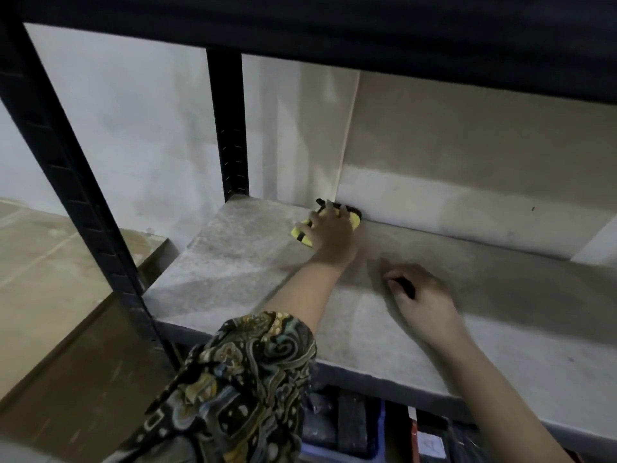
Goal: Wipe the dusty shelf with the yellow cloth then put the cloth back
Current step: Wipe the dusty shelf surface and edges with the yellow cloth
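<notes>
Yellow cloth with black trim (302,236) lies at the back of the grey, dusty shelf board (233,248), close to the pale rear wall and just beside the foot of a tan cardboard sheet (467,145) standing against that wall. Left hand (332,233) rests on top of the cloth, fingers (325,212) spread across it and pressing it down; yellow shows past the fingers on the left side and the far side. Patterned dark sleeve (253,372) covers the upper left arm. Right hand (422,297) lies on the shelf board nearer the front edge, apart from the cloth, fingers loosely curled, holding nothing; motion blur softens it. Black metal uprights (228,128) frame the shelf. Blue bin (375,432) sits on the level below.
</notes>
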Demonstrator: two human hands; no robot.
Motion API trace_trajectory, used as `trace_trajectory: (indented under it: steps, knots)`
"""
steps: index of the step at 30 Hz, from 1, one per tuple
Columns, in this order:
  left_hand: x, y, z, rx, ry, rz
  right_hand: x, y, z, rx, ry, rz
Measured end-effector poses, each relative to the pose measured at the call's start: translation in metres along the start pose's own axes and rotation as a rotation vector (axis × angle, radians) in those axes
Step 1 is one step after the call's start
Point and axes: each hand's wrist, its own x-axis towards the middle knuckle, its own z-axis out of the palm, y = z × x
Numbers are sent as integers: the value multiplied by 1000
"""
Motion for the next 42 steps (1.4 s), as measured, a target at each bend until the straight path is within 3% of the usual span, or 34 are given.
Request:
trace_trajectory:
  steps: [5, 15, 23, 27, 31, 35, 42]
  knots:
    - [-8, -13, -3, -42, 53, -103, -1, 3, -2, 25, -21, -21]
    - [-57, -79, -25, 28, -16, -353, 2, 10, -1, 31, -43, -20]
    - [-121, -136, -37, 160, 29, -392, 0, 7, -1, -1, -109, -36]
    - [-134, -131, -52, 85, 95, -460, -1, 6, -3, -13, -112, -45]
    - [-159, -96, -52, 39, 272, -227, -1, 2, -3, -13, -127, -59]
    - [-176, -69, -21, 186, 52, 51, -4, -2, -2, -47, -137, -99]
    - [-164, -108, -23, 86, 78, 9, -4, 2, -4, -27, -172, -78]
